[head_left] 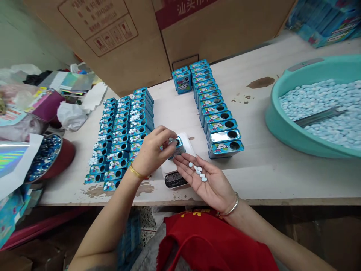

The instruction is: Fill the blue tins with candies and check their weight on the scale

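My left hand (155, 148), a gold bracelet at its wrist, pinches a small pale candy (170, 139) above the hole in a blue tin (178, 144). That tin stands on a white digital scale (184, 143), partly hidden by both hands. Palm up beside the scale's display (174, 180), my right hand (208, 180) has its fingers stretched out. Several pale blue candies (199, 171) lie loose on its palm and fingers. The right fingertips reach the near side of the tin; whether they touch it I cannot tell.
Rows of blue tins (120, 130), many with candies on top, stand to the left. Another row of tins (217, 109) runs along the right. A turquoise basin (278, 124) holds candies and a metal scoop (318, 117). Large cardboard boxes (146, 45) stand behind; a dark red bowl (66, 156) sits left.
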`<action>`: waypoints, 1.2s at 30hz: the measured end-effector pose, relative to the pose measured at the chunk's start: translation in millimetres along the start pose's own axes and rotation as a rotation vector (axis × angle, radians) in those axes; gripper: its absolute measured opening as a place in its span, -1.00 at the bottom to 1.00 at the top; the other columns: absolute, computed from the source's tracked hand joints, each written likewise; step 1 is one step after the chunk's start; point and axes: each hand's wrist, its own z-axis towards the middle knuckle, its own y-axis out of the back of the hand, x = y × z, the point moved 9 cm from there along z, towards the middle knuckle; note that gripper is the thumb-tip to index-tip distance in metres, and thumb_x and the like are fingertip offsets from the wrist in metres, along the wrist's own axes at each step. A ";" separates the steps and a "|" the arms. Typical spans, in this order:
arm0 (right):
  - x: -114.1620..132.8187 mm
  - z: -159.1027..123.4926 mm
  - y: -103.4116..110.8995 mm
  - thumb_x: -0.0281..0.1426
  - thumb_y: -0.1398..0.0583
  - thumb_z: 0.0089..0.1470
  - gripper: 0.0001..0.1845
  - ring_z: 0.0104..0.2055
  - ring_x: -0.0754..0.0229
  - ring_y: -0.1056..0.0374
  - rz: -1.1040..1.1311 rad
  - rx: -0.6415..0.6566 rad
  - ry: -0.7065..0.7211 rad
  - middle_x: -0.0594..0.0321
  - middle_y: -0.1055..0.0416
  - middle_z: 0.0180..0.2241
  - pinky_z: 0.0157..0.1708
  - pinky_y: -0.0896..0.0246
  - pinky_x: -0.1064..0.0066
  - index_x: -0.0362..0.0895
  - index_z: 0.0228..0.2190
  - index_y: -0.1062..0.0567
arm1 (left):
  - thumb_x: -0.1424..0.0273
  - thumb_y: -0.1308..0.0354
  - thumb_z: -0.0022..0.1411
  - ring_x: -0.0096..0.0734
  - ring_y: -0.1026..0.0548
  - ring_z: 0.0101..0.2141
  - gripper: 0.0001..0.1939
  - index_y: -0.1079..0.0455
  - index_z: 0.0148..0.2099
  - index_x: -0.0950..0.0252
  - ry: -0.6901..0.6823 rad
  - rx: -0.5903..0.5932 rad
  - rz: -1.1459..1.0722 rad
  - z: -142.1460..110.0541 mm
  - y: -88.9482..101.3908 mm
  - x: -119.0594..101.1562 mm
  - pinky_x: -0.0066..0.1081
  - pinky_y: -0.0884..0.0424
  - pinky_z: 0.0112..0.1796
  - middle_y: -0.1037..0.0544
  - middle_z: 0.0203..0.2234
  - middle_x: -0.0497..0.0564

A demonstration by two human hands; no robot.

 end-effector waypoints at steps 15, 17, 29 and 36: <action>20.0 -17.5 42.5 -0.46 -0.06 0.17 -0.72 0.14 0.11 -0.29 -0.031 -0.093 0.062 -0.03 -0.46 -0.01 0.14 -0.24 0.30 -0.27 -0.14 -0.48 | 0.43 -0.11 0.23 -0.51 -0.39 -0.40 -0.93 -0.39 -0.23 0.29 0.109 -0.135 0.037 -13.0 35.8 5.4 -0.46 -0.38 -0.36 -0.43 -0.38 -0.03; 25.7 -25.8 55.7 -0.52 -0.06 0.14 -0.71 0.14 0.11 -0.29 -0.037 -0.142 0.077 -0.03 -0.46 -0.01 0.12 -0.27 0.31 -0.27 -0.12 -0.47 | 0.41 -0.14 0.21 -0.51 -0.40 -0.38 -0.94 -0.39 -0.24 0.27 0.173 -0.242 0.002 -26.0 52.0 12.2 -0.46 -0.39 -0.36 -0.44 -0.38 -0.04; 16.6 -54.5 99.9 -0.62 -0.06 0.11 -0.67 0.11 0.11 -0.32 -0.097 -0.294 0.018 0.00 -0.47 -0.03 0.06 -0.34 0.36 -0.25 -0.10 -0.44 | 0.39 -0.18 0.19 -0.55 -0.41 -0.42 -0.93 -0.39 -0.26 0.28 0.320 -0.295 -0.084 -69.6 54.8 34.8 -0.49 -0.38 -0.39 -0.45 -0.39 -0.06; 4.9 -49.5 84.8 -0.59 -0.07 0.13 -0.70 0.10 0.09 -0.33 -0.108 -0.238 -0.018 -0.02 -0.46 -0.01 0.05 -0.34 0.37 -0.27 -0.10 -0.45 | 0.43 -0.14 0.22 -0.55 -0.37 -0.42 -0.96 -0.38 -0.28 0.30 0.162 -0.217 -0.081 -37.7 20.8 15.1 -0.50 -0.33 -0.40 -0.42 -0.44 -0.06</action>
